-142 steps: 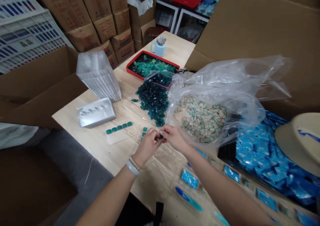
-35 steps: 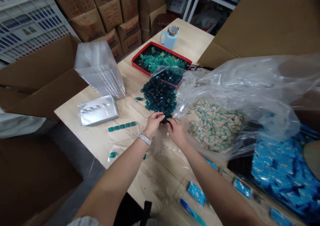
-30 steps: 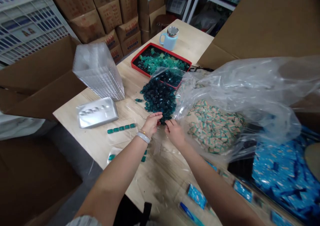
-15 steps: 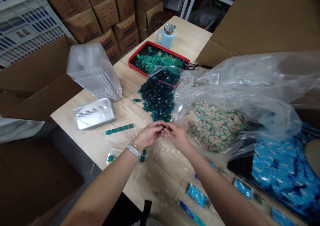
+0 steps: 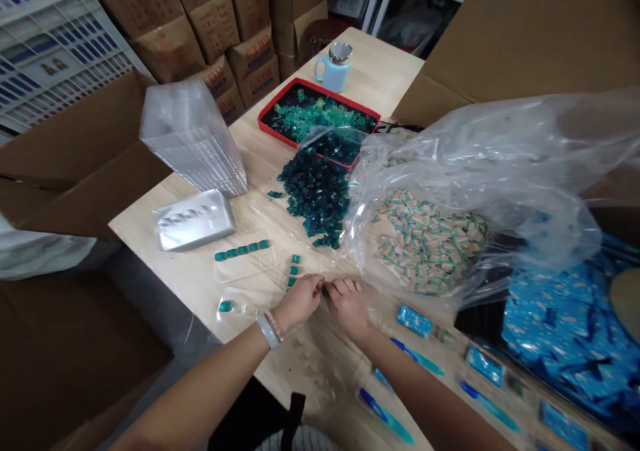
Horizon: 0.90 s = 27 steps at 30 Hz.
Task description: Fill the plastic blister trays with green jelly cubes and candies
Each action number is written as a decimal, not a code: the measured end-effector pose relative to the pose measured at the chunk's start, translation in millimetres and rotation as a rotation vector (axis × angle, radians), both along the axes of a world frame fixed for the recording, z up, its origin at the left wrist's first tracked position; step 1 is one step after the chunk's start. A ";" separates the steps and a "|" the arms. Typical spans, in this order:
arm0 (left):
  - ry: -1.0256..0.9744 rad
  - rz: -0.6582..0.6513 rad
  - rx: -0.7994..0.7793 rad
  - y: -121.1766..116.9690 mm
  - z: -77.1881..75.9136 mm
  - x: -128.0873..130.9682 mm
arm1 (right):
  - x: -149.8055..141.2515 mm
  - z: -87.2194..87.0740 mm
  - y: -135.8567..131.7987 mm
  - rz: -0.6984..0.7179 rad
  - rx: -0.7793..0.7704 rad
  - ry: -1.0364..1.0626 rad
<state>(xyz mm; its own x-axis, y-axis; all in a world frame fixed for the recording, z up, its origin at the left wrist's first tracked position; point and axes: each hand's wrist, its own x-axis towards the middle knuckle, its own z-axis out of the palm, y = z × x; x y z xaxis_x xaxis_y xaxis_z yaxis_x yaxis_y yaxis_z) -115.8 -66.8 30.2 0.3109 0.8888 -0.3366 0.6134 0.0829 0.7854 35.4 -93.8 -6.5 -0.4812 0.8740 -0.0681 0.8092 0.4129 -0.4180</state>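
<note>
Low over the table, my left hand (image 5: 303,298) has its thumb and fingers pinched together; whatever is between them is hidden. My right hand (image 5: 349,306) is beside it, fingers curled, with a small dark green gem-like piece (image 5: 325,292) at its fingertips. Just left of my hands, several green pieces (image 5: 293,270) sit in a row in a clear plastic tray. Another clear tray holds a row of green pieces (image 5: 243,250), and a third has one green piece (image 5: 226,306) at its end. Beyond my hands lies a heap of dark teal translucent pieces (image 5: 317,191).
A red-rimmed tray (image 5: 280,138) of lighter green bits and a blue mug (image 5: 335,71) stand at the back. At left are stacked clear trays (image 5: 193,138). A plastic bag (image 5: 500,144) with small printed packets (image 5: 435,244) lies right, near blue packets (image 5: 560,324) and blue-turquoise tools (image 5: 385,414).
Both hands have come down and nearer to me from the dark heap's edge, and moved slightly apart. The tray row beside my left hand now shows more fully.
</note>
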 end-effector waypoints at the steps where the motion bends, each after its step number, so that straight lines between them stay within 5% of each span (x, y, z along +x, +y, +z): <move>1: 0.031 0.030 0.037 7.4 0.5 -0.5 | 0.8 1.9 2.4 -0.021 0.004 0.006; 5: 0.250 0.125 0.209 47.9 -2.0 2.0 | 3.9 10.6 34.8 -0.158 0.050 0.153; 10: 0.451 0.138 0.198 72.4 -13.5 8.4 | -7.6 6.3 98.1 -0.161 0.001 0.116; 15: 0.017 0.248 0.072 72.3 -23.7 -6.7 | -5.2 1.7 118.4 -0.322 -0.063 0.402; 21: -0.420 0.494 -0.203 75.8 -23.8 -11.2 | -2.7 14.6 111.2 -0.333 -0.112 0.567; 27: -0.674 0.524 -0.476 74.6 -4.4 -0.9 | -1.7 28.1 110.1 -0.232 -0.601 0.976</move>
<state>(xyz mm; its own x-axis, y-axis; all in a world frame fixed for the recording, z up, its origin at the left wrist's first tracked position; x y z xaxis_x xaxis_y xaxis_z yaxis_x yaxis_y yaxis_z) -116.7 7.8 25.8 0.1744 0.7864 -0.5925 -0.1565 0.6162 0.7718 33.7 16.4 21.6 -0.3906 0.9007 -0.1901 0.0665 -0.1783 -0.9817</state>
